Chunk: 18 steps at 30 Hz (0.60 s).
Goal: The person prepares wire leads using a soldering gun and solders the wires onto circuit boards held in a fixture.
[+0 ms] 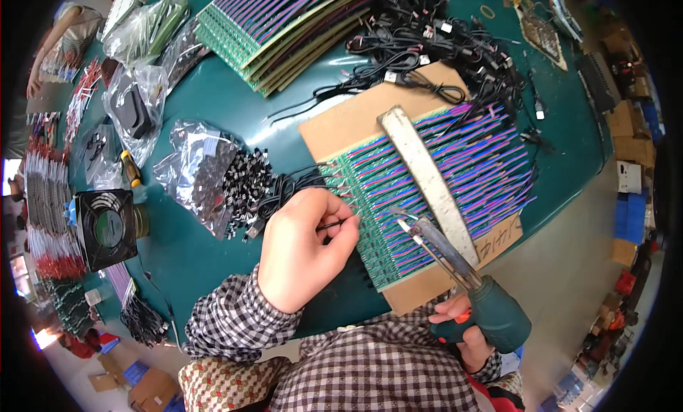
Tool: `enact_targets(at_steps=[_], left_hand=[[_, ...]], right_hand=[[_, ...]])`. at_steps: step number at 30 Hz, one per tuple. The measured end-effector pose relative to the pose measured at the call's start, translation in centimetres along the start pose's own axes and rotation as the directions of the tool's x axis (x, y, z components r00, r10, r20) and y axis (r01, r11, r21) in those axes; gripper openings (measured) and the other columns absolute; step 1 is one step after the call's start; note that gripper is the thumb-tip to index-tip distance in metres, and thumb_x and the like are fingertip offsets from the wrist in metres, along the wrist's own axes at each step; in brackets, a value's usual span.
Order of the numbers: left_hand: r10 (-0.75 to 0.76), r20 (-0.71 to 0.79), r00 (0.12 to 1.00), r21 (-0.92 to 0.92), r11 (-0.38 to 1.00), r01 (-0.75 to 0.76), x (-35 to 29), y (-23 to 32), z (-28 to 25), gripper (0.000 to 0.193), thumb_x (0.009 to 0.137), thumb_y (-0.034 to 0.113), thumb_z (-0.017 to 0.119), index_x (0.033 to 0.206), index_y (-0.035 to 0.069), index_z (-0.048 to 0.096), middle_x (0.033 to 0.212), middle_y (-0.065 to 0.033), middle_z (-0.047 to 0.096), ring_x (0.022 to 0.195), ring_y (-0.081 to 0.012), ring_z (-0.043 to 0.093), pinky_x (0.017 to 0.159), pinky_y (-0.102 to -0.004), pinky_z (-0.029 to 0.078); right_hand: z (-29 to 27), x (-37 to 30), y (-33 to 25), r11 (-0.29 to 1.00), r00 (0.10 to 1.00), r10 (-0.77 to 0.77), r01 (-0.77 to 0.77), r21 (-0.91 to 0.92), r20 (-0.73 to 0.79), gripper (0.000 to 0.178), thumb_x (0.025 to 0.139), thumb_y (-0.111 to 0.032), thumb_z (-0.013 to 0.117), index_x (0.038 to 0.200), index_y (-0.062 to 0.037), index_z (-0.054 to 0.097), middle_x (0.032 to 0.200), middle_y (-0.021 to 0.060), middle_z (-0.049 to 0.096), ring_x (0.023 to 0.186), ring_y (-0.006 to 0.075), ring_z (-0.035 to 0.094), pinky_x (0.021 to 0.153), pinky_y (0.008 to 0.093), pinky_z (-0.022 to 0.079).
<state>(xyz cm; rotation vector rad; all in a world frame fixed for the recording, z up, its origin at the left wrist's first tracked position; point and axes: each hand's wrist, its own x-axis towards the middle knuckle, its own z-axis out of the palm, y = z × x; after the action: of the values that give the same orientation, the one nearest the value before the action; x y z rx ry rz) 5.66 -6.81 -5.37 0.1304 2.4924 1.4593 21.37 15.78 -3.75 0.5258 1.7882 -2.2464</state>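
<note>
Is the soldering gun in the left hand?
No, the right hand grips the soldering gun; the left hand pinches a wire.

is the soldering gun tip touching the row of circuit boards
Cannot tell. In the head view the soldering gun in the right hand ends right over the circuit boards, but no contact or gap shows plainly.

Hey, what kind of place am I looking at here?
Most likely an electronics assembly workshop: the right hand holds a soldering gun over rows of circuit boards, with stacked boards and bundled black cables on the green table.
</note>
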Motion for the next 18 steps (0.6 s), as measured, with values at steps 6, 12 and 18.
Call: enact_targets(at_steps=[6,12,18], left_hand=[[-0.002,-0.005,1.000,-0.011,1.000,0.002,0.3,0.0,-0.1,0.010,0.080,0.001,0.071,0.083,-0.001,0.061,0.075,0.0011,0.057,0.066,-0.0004,0.050,0.058,-0.0162,0.045],[-0.019,0.019,1.000,-0.013,1.000,0.019,0.4,-0.4,-0.1,0.010,0.079,0.000,0.071,0.082,0.000,0.062,0.076,0.0007,0.060,0.067,-0.0007,0.053,0.059,-0.0166,0.047],[-0.039,0.004,0.999,-0.043,0.998,0.039,0.3,-0.2,-0.2,0.012,0.077,0.004,0.069,0.080,-0.001,0.060,0.076,-0.0104,0.061,0.062,-0.0163,0.062,0.058,-0.0279,0.053]], right_hand=[[-0.3,0.4,0.5,0.996,0.997,0.042,-0.036,-0.082,0.071,0.049,0.089,-0.043,0.065,0.102,0.0024,0.052,0.097,0.0167,0.057,0.091,0.0267,0.062,0.082,0.0426,0.057],[0.5,0.6,0.7,0.993,0.998,0.002,0.006,-0.116,0.069,0.043,0.087,-0.038,0.067,0.096,0.0023,0.052,0.088,0.0130,0.054,0.086,0.0257,0.059,0.080,0.0450,0.057],[0.9,0.5,0.8,0.994,0.999,0.008,-0.002,-0.106,0.052,0.042,0.086,-0.035,0.067,0.094,0.0032,0.053,0.088,0.0129,0.053,0.084,0.0256,0.058,0.078,0.0467,0.058]])
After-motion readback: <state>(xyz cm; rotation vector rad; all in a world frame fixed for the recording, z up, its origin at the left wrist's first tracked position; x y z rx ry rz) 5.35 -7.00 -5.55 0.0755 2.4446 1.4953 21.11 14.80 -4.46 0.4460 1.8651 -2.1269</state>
